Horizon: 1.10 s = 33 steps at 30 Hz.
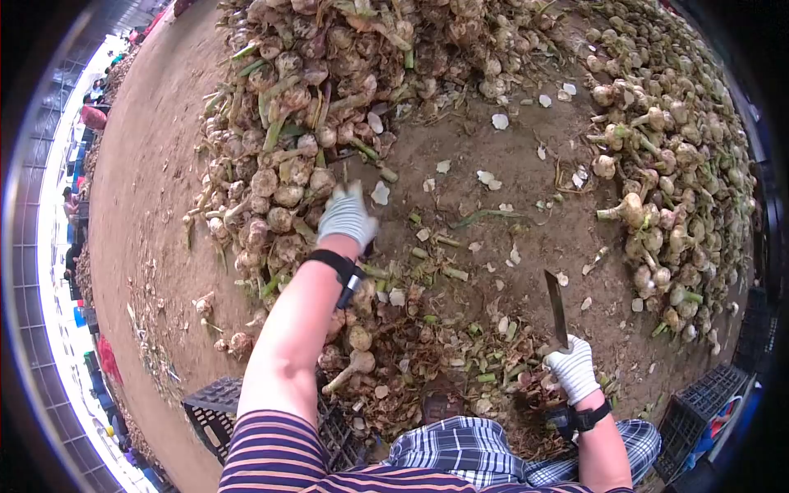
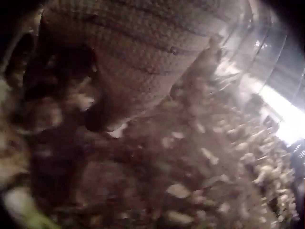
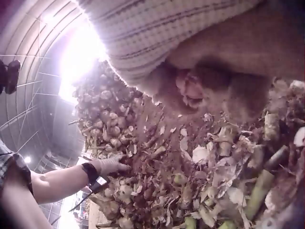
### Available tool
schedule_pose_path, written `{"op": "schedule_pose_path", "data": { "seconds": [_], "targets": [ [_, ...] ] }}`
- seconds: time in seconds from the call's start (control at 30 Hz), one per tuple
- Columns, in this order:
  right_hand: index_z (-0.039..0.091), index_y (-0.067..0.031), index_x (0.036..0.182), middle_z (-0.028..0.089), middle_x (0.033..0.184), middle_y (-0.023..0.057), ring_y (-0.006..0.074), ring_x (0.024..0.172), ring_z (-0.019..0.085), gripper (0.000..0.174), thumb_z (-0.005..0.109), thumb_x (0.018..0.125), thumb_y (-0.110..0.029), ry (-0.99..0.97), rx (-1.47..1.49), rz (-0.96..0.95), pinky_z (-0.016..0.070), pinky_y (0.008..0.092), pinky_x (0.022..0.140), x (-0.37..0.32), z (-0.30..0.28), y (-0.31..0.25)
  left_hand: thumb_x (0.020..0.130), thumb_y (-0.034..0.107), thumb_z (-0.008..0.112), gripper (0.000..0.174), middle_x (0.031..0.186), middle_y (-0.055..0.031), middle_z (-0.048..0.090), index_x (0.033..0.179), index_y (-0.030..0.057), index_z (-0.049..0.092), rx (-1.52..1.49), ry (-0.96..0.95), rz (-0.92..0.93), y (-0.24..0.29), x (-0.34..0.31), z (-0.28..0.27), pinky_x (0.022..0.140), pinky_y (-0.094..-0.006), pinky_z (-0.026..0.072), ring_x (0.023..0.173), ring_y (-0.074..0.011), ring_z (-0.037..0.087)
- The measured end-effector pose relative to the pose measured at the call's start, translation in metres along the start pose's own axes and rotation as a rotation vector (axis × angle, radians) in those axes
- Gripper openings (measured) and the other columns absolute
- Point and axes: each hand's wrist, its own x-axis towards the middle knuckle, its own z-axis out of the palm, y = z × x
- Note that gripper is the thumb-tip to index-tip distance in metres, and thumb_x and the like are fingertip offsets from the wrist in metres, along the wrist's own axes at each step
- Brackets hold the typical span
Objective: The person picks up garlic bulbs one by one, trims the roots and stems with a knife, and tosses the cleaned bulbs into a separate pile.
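Note:
The left hand (image 1: 347,218), in a striped pale glove, reaches to the right edge of a heap of garlic bulbs (image 1: 263,182); its fingers look extended and blurred, with nothing clearly held. Its glove (image 2: 128,52) fills the top of the left wrist view, and the right wrist view shows the same hand (image 3: 112,165) low over the bulbs. In a similar glove, the right hand (image 1: 573,370) grips a knife by its handle, the long blade (image 1: 556,308) pointing up and away from the body. Loose bulbs with stalks (image 1: 353,368) lie near the left forearm.
A second garlic heap (image 1: 674,181) spreads along the right. Cut stalks (image 1: 450,241) and pale scraps (image 1: 500,122) litter the soil between the heaps. Black crates stand at lower left (image 1: 215,394) and lower right (image 1: 707,398). Trimmings (image 1: 485,353) lie before the person's knees.

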Motion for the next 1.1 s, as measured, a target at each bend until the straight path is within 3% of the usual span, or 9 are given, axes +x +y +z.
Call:
{"op": "schedule_pose_path", "data": {
  "seconds": [0.13,0.33,0.37,0.43,0.5,0.7,0.83,0.93,1.1],
  "targets": [
    [0.057,-0.0041,0.073,0.053,0.061,-0.0025,0.0062,0.053,0.046,0.005,0.059,0.069,-0.003,-0.011,0.03,-0.027,0.0389,0.0247,0.047,0.006,0.004,0.003,0.074,-0.006,0.06,0.079,0.15,-0.0167,0.017,0.141,0.0224,0.03,0.083,-0.058,-0.069,-0.011,0.006,0.016,0.099,-0.04,0.0442,0.12,-0.0374,0.048],
    [0.061,-0.0027,0.076,0.057,0.062,0.0017,0.0088,0.057,0.052,0.009,0.059,0.068,-0.002,-0.052,-0.106,-0.062,0.0433,0.0252,0.053,-0.001,0.002,-0.009,0.06,0.017,0.076,0.077,0.135,-0.032,0.032,0.13,0.0126,0.045,-0.353,0.095,0.006,0.0,-0.033,-0.027,0.098,-0.037,0.0436,0.118,-0.0394,0.048],
    [0.061,-0.0024,0.077,0.058,0.062,0.002,0.0094,0.058,0.054,0.01,0.059,0.067,-0.002,-0.065,-0.111,-0.018,0.044,0.0251,0.054,-0.004,0.002,-0.014,0.062,0.009,0.074,0.065,0.123,-0.0226,0.047,0.121,0.0085,0.05,-0.354,0.461,0.234,-0.012,-0.058,-0.036,0.09,-0.0346,0.0477,0.105,-0.0297,0.057],
    [0.059,-0.0016,0.075,0.055,0.06,0.0,0.0092,0.05,0.051,0.007,0.06,0.067,-0.002,-0.037,-0.025,0.006,0.0418,0.0247,0.046,-0.002,0.002,-0.007,0.065,-0.016,0.061,0.049,0.089,0.0008,0.053,0.109,0.0052,0.052,-0.754,0.52,0.441,-0.043,-0.107,-0.085,0.069,-0.0219,0.0475,0.074,-0.007,0.05],
    [0.059,-0.0022,0.074,0.055,0.059,-0.0004,0.0088,0.047,0.05,0.006,0.06,0.068,-0.002,-0.014,0.046,-0.091,0.0414,0.0253,0.044,0.014,0.001,0.017,0.067,-0.02,0.055,0.053,0.093,0.0011,0.051,0.113,0.0059,0.051,-0.624,0.818,0.496,-0.1,-0.151,-0.116,0.061,-0.0172,0.0423,0.07,-0.0042,0.045],
    [0.059,-0.0045,0.073,0.055,0.061,-0.0014,0.0076,0.052,0.049,0.005,0.061,0.07,-0.001,-0.07,0.022,-0.132,0.0406,0.0253,0.047,0.02,0.013,0.017,0.063,-0.006,0.066,0.055,0.099,-0.0093,0.049,0.113,0.0101,0.052,0.018,0.854,-0.427,-0.262,-0.333,-0.113,0.08,-0.0323,0.0485,0.088,-0.0214,0.054],
    [0.061,-0.0041,0.072,0.055,0.061,-0.0019,0.0076,0.056,0.048,0.005,0.061,0.069,-0.001,-0.083,-0.063,-0.194,0.0405,0.0261,0.052,0.023,0.015,0.016,0.065,0.008,0.074,0.068,0.112,-0.0196,0.046,0.128,0.0112,0.048,-0.048,0.402,-0.736,-0.272,-0.395,-0.055,0.085,-0.0369,0.0491,0.099,-0.0277,0.056],
    [0.061,-0.0035,0.073,0.056,0.062,-0.0013,0.0082,0.055,0.048,0.005,0.061,0.068,-0.001,-0.092,-0.023,-0.206,0.0412,0.0265,0.053,0.028,0.012,0.019,0.069,0.041,0.075,0.078,0.131,-0.03,0.042,0.132,0.0079,0.044,0.129,0.471,-0.562,-0.195,-0.372,-0.027,0.102,-0.0492,0.0346,0.122,-0.0438,0.041],
    [0.061,-0.0029,0.072,0.057,0.062,-0.0007,0.0081,0.056,0.049,0.007,0.061,0.066,0.0,-0.082,-0.081,-0.17,0.042,0.026,0.054,0.034,0.007,0.016,0.065,0.025,0.07,0.055,0.119,-0.0111,0.054,0.116,0.0108,0.055,0.119,0.208,0.109,-0.097,-0.357,0.016,0.11,-0.0488,0.0222,0.12,-0.031,0.045]
  ]
}}
